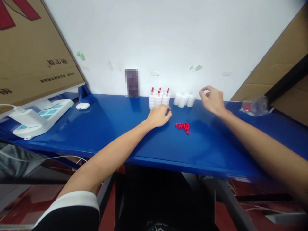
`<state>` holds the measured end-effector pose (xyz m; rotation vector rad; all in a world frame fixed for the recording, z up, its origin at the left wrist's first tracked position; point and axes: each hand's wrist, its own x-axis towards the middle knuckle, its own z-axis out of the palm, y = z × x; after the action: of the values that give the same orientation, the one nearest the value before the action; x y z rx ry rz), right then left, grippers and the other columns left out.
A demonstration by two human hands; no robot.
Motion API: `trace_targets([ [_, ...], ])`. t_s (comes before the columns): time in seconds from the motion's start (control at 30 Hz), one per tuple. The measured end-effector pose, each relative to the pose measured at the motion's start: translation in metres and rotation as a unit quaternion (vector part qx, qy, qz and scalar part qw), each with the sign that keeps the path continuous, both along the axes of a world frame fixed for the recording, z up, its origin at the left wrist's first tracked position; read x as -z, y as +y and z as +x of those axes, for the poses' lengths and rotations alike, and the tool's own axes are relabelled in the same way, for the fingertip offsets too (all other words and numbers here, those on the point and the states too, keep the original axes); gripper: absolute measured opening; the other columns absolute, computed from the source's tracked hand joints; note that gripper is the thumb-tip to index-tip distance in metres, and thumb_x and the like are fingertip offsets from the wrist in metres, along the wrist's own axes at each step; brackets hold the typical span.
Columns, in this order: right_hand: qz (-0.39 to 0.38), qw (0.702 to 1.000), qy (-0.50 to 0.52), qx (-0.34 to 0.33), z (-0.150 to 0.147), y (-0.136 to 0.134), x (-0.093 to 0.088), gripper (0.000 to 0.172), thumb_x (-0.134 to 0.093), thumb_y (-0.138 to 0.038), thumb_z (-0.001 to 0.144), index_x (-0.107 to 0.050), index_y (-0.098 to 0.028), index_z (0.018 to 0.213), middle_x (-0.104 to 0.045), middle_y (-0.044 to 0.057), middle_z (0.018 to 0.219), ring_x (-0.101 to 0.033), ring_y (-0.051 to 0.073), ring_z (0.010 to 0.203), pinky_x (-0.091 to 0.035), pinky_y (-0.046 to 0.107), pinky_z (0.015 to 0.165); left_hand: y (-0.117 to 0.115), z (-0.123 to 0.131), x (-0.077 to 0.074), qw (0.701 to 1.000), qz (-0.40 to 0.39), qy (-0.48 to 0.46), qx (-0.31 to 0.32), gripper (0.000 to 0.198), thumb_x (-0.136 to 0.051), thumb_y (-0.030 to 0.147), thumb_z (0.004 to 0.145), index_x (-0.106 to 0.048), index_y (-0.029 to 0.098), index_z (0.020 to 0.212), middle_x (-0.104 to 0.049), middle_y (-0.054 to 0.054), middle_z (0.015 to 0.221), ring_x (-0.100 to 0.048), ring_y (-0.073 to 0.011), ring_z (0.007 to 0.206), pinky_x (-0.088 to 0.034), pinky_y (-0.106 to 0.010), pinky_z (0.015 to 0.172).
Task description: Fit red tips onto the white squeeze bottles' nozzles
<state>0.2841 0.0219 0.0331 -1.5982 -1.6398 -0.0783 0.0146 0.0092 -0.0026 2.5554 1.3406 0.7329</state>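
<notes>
My left hand [159, 116] rests on the blue table [108, 128] with its fingers curled loosely, just in front of a cluster of small white bottles with red caps [158, 98]. What, if anything, it holds is hidden. My right hand [212, 99] hovers to the right of several uncapped white bottles [184, 99], thumb and forefinger pinched together with nothing visible between them. A small pile of loose red caps [183, 126] lies on the table between my hands.
A white device with blue buttons [38, 117] and a small white oval object [82, 106] sit at the left. A clear bag with red pieces [254, 106] lies at the right. Cardboard boxes [31, 51] flank both sides; a white wall stands behind.
</notes>
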Motion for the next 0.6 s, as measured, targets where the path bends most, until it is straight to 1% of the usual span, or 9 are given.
trace_targets([
  [0.03, -0.009, 1.0, 0.003, -0.007, 0.0, 0.0, 0.003, 0.022, -0.055, -0.034, 0.094, -0.071, -0.021, 0.101, -0.063, 0.004, 0.057, -0.059, 0.027, 0.06, -0.047, 0.044, 0.079, -0.002, 0.0, -0.002, 1.0, 0.001, 0.002, 0.015, 0.032, -0.046, 0.031, 0.099, -0.074, 0.018, 0.106, -0.075, -0.009, 0.099, -0.068, -0.0237, 0.09, -0.053, -0.036, 0.08],
  [0.1, -0.026, 0.999, 0.006, -0.036, -0.007, 0.001, 0.008, 0.025, -0.056, -0.032, 0.093, -0.073, -0.019, 0.107, -0.065, 0.004, 0.06, -0.062, 0.027, 0.062, -0.048, 0.043, 0.08, -0.007, 0.001, -0.005, 0.999, 0.005, 0.01, 0.053, 0.036, -0.042, 0.033, 0.101, -0.072, 0.018, 0.089, -0.073, -0.007, 0.087, -0.065, -0.0213, 0.08, -0.049, -0.034, 0.075],
  [0.17, -0.042, 0.997, 0.014, -0.066, -0.018, 0.005, 0.012, 0.031, -0.058, -0.031, 0.092, -0.074, -0.017, 0.115, -0.068, 0.005, 0.063, -0.064, 0.028, 0.066, -0.049, 0.044, 0.081, -0.01, 0.001, -0.007, 0.995, 0.005, 0.023, 0.094, 0.041, -0.039, 0.037, 0.103, -0.067, 0.018, 0.079, -0.07, -0.006, 0.08, -0.061, -0.0198, 0.073, -0.046, -0.033, 0.071],
  [0.2, -0.049, 0.996, 0.028, -0.071, -0.023, 0.008, 0.013, 0.035, -0.059, -0.032, 0.092, -0.074, -0.016, 0.119, -0.068, 0.005, 0.064, -0.065, 0.029, 0.066, -0.049, 0.044, 0.081, -0.012, 0.001, -0.007, 0.993, 0.003, 0.03, 0.114, 0.042, -0.039, 0.039, 0.103, -0.066, 0.018, 0.078, -0.069, -0.006, 0.078, -0.06, -0.0192, 0.071, -0.044, -0.033, 0.069],
  [0.27, -0.076, 0.992, 0.065, -0.078, -0.032, 0.014, 0.014, 0.04, -0.059, -0.034, 0.093, -0.073, -0.014, 0.125, -0.068, 0.004, 0.063, -0.065, 0.028, 0.064, -0.05, 0.044, 0.079, -0.012, 0.0, -0.006, 0.988, -0.002, 0.039, 0.151, 0.039, -0.042, 0.039, 0.102, -0.066, 0.018, 0.081, -0.068, -0.005, 0.08, -0.059, -0.0188, 0.073, -0.043, -0.032, 0.069],
  [0.37, -0.098, 0.989, 0.074, -0.082, -0.037, 0.016, 0.017, 0.038, -0.059, -0.036, 0.094, -0.077, -0.013, 0.118, -0.07, 0.006, 0.066, -0.064, 0.026, 0.064, -0.051, 0.042, 0.077, -0.011, -0.001, -0.004, 0.982, 0.004, 0.045, 0.186, 0.031, -0.046, 0.037, 0.101, -0.07, 0.019, 0.092, -0.069, -0.005, 0.089, -0.06, -0.0186, 0.079, -0.043, -0.031, 0.071],
  [0.47, -0.065, 0.994, 0.019, -0.091, -0.038, 0.009, 0.018, 0.034, -0.059, -0.037, 0.093, -0.08, -0.015, 0.108, -0.074, 0.008, 0.074, -0.067, 0.027, 0.071, -0.05, 0.042, 0.079, -0.014, -0.001, -0.005, 0.98, 0.022, 0.049, 0.194, 0.03, -0.045, 0.035, 0.101, -0.071, 0.019, 0.102, -0.068, -0.006, 0.098, -0.061, -0.0181, 0.083, -0.045, -0.031, 0.074],
  [0.53, -0.044, 0.994, -0.009, -0.099, -0.036, 0.003, 0.016, 0.033, -0.058, -0.039, 0.093, -0.08, -0.017, 0.103, -0.075, 0.009, 0.08, -0.068, 0.028, 0.076, -0.05, 0.043, 0.08, -0.02, 0.001, -0.008, 0.978, 0.045, 0.045, 0.201, 0.03, -0.045, 0.035, 0.102, -0.071, 0.02, 0.107, -0.068, -0.006, 0.103, -0.062, -0.0184, 0.085, -0.046, -0.032, 0.076],
  [0.6, -0.025, 0.995, -0.02, -0.099, -0.035, -0.002, 0.012, 0.03, -0.057, -0.04, 0.094, -0.078, -0.019, 0.092, -0.076, 0.012, 0.089, -0.069, 0.029, 0.082, -0.051, 0.044, 0.084, -0.029, 0.005, -0.01, 0.971, 0.07, 0.043, 0.225, 0.028, -0.049, 0.034, 0.101, -0.072, 0.021, 0.11, -0.067, -0.006, 0.106, -0.062, -0.0182, 0.087, -0.047, -0.032, 0.077],
])
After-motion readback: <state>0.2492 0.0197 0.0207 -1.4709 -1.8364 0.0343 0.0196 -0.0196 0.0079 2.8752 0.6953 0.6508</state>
